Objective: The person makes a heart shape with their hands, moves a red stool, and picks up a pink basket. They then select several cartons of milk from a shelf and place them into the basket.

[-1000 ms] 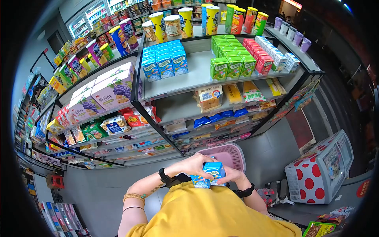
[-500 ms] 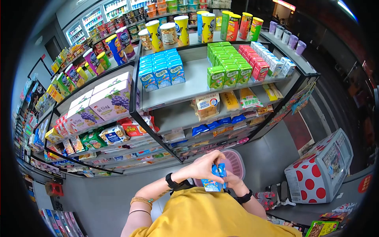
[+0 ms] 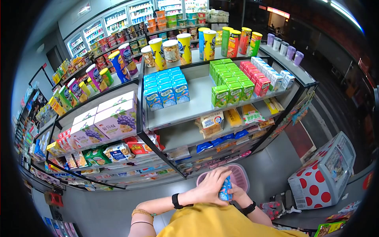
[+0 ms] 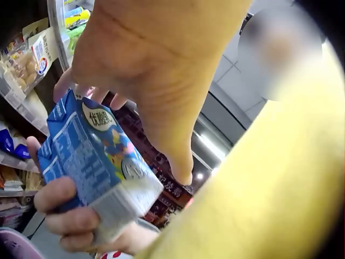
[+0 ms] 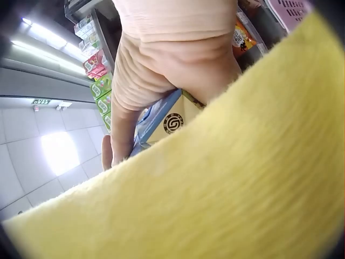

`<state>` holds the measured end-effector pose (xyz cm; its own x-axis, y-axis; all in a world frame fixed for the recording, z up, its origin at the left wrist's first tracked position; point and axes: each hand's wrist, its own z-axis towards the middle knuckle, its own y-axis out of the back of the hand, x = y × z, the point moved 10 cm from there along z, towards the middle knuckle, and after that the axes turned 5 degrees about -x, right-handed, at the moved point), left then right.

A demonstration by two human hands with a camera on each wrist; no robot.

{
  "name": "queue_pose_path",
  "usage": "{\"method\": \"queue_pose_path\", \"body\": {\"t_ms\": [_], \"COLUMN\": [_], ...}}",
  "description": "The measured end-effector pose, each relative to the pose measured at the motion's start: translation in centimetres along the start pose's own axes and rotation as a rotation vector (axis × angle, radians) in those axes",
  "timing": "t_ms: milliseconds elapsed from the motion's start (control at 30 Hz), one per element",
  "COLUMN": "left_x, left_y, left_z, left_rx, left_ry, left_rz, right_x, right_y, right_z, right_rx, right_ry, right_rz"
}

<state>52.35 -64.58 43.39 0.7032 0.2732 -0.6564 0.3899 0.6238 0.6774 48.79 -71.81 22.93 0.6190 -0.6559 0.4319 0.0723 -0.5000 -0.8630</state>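
Observation:
A blue drink carton [image 3: 226, 189] is held in front of the yellow shirt. My right hand [image 3: 238, 192] grips it; in the left wrist view its curled fingers [image 4: 70, 218] wrap the lower side of the carton [image 4: 89, 148]. Over the carton arches my left hand [image 3: 213, 183], its fingertips at the far upper edge and its thumb [image 4: 180, 164] straight, apart from the carton. From the right wrist, a cream face with a round black mark shows on the carton [image 5: 173, 124], partly hidden by the right hand [image 5: 172, 59] and the shirt.
A pink basket [image 3: 244, 179] stands on the floor just beyond the hands. Ahead, the shelf bears blue cartons [image 3: 166, 94], green cartons [image 3: 235, 93] and red cartons [image 3: 261, 86]. Purple grape boxes [image 3: 116, 122] sit left; a red-dotted freezer [image 3: 312, 187] stands right.
The carton has been turned in the hands, and its printed front no longer faces the head camera. My left hand has spread over it. Both hands have shifted slightly right in the head view.

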Motion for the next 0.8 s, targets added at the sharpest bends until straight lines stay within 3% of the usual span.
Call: {"method": "queue_pose_path", "body": {"t_ms": [100, 433, 800], "left_x": [2.0, 4.6, 5.2], "left_y": [-2.2, -3.3, -2.3], "left_z": [-1.6, -2.6, -3.1], "left_rx": [0.105, 0.053, -0.008], "left_ry": [0.066, 0.065, 0.042], "left_rz": [0.086, 0.051, 0.028], "right_x": [-0.1, -2.3, -2.2], "right_y": [1.0, 3.2, 2.6], "right_z": [0.3, 2.7, 3.7], "right_rx": [-0.062, -0.130, -0.110], "right_ry": [0.054, 0.026, 0.034], "right_rz": [0.058, 0.219, 0.135]}}
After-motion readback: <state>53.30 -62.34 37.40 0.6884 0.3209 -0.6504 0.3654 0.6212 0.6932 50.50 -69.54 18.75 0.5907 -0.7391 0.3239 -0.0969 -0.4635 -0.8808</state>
